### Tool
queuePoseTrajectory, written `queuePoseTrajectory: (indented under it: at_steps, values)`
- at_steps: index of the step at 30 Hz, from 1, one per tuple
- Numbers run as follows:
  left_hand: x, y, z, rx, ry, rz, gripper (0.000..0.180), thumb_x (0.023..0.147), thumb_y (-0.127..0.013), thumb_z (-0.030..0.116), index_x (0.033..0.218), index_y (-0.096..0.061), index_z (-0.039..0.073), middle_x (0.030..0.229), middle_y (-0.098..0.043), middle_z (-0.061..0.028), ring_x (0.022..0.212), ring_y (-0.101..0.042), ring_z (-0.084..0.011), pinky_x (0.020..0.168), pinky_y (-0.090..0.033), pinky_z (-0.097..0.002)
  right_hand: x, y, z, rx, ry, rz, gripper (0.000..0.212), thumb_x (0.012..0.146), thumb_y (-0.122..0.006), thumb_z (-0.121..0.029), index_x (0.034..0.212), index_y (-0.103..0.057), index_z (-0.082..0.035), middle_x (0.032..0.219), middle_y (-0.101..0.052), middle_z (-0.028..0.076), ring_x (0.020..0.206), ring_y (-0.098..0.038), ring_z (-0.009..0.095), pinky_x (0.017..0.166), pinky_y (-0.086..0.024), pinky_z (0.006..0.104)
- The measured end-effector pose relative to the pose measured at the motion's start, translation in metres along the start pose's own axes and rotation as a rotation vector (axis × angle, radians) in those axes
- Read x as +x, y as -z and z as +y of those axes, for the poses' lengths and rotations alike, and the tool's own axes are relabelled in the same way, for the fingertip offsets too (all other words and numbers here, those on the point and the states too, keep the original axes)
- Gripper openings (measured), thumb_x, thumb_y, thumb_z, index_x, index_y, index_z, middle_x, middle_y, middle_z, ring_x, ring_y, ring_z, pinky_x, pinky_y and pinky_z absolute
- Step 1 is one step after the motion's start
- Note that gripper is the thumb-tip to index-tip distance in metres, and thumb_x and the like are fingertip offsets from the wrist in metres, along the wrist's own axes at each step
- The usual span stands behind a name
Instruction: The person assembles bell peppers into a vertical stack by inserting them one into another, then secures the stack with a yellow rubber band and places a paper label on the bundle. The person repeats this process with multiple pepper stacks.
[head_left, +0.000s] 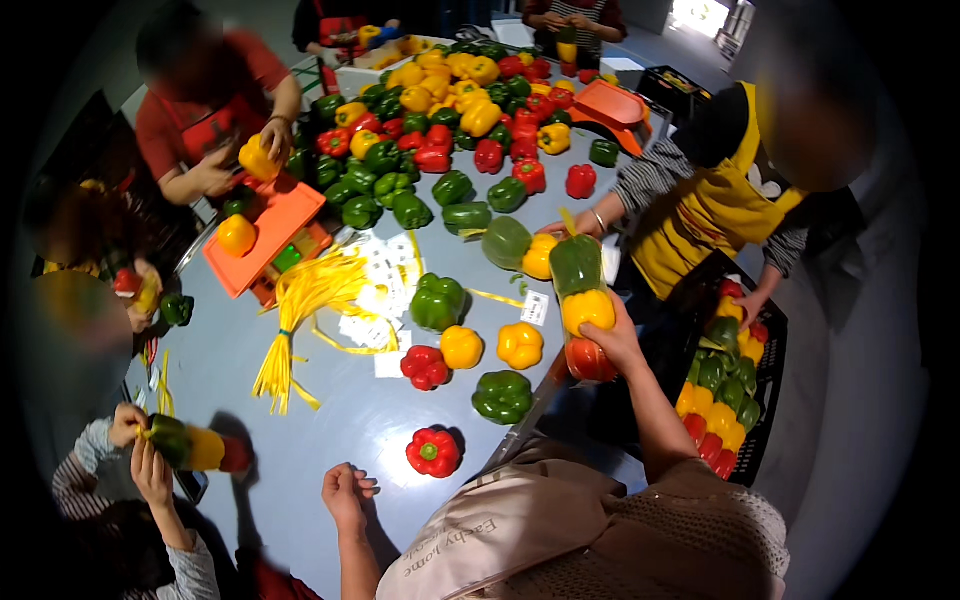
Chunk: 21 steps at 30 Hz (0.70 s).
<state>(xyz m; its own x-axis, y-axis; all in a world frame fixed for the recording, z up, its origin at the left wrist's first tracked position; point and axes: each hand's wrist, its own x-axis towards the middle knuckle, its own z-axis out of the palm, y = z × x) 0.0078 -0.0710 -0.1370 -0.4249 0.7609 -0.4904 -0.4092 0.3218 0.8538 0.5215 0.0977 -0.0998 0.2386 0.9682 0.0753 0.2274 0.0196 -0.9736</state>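
My right hand (618, 338) grips a clear bag of stacked bell peppers (577, 265), green at the top, yellow in the middle and red at the bottom. The bag is held upright beyond the table edge, in front of a person in a yellow apron. Over the near table hovers my left hand (350, 490), fingers loosely curled and holding nothing that I see. Closest to it lies a red bell pepper (433, 453). Farther in are a green pepper (502, 398), two yellow peppers (461, 347), another red pepper (425, 368) and a second green one (437, 302).
A bundle of yellow ties (305, 300) with white tags lies mid-table. Orange scales (265, 235) stand at the left, before a person in red. Loose peppers (430, 110) are heaped at the back. A black crate (765, 400) at right holds bagged peppers. Other people work around the table.
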Motion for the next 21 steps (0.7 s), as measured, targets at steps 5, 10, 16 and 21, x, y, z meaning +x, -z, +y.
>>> queuePoseTrajectory:
  at_steps: [5,10,16,21]
  values:
    - [0.003,0.001,-0.002,0.021,-0.012,-0.005,0.01,0.101,-0.054,0.015,0.099,-0.057,0.005,0.077,-0.063,-0.0069,0.055,-0.059,-0.0122,0.043,-0.047,-0.0231,-0.002,0.011,-0.018,-0.046,-0.09,0.049,0.091,0.071,-0.086,-0.018,0.145,-0.037,-0.001,0.128,-0.058,0.014,0.117,-0.057,0.022,0.1,-0.046,0.0342]
    - [0.001,0.0,-0.001,0.035,-0.003,0.012,0.01,0.101,-0.053,0.015,0.099,-0.056,0.005,0.076,-0.062,-0.0066,0.055,-0.058,-0.012,0.043,-0.046,-0.0231,0.003,0.018,-0.019,-0.163,-0.087,0.058,0.092,0.071,-0.086,-0.021,0.145,-0.036,0.0,0.128,-0.059,0.015,0.117,-0.058,0.022,0.1,-0.047,0.0344]
    - [0.004,0.002,-0.002,0.07,0.007,0.053,0.008,0.1,-0.051,0.011,0.098,-0.053,0.004,0.075,-0.06,-0.0081,0.055,-0.058,-0.015,0.044,-0.046,-0.0249,0.046,0.009,-0.027,-0.252,-0.067,0.05,0.086,0.073,-0.085,-0.025,0.142,-0.04,0.001,0.122,-0.062,0.016,0.114,-0.061,0.024,0.097,-0.048,0.034]
    - [0.004,-0.003,-0.001,0.062,0.001,0.068,0.008,0.1,-0.051,0.011,0.098,-0.053,0.004,0.075,-0.06,-0.0077,0.054,-0.058,-0.0143,0.043,-0.045,-0.0239,0.09,0.01,-0.019,-0.328,-0.059,0.14,0.085,0.073,-0.085,-0.025,0.141,-0.041,0.001,0.116,-0.065,0.017,0.108,-0.063,0.024,0.094,-0.05,0.0344]
